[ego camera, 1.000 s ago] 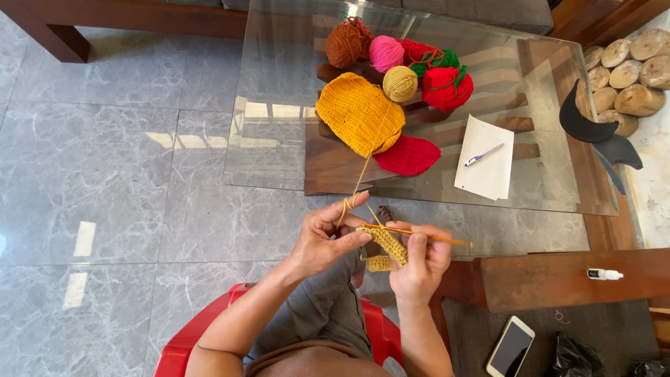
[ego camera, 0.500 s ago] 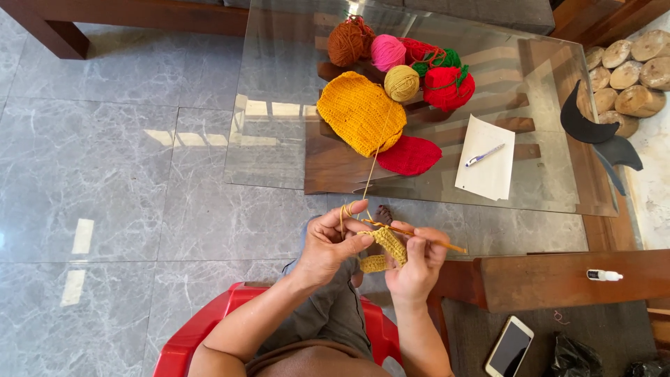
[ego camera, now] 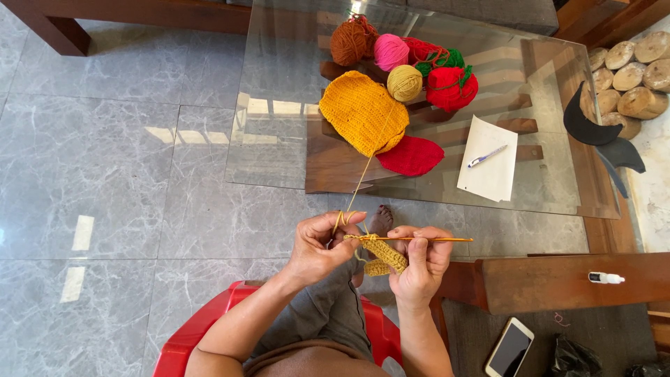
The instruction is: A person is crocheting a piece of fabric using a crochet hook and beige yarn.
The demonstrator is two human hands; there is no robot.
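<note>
Crocheting, right hand (ego camera: pixel 419 269) gripping hook (ego camera: pixel 426 239), left hand (ego camera: pixel 317 244) pinching yellow strand (ego camera: pixel 359 185), glass table (ego camera: pixel 279 146) ahead

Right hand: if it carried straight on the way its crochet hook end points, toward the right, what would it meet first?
Probably nothing near: beyond the right hand and crochet hook lies open floor, then the wooden bench lower down; depth is unclear.

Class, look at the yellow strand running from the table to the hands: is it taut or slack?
Taut. The yarn runs in a straight line from the yellow knitted piece down to the left hand, without sagging.
</note>
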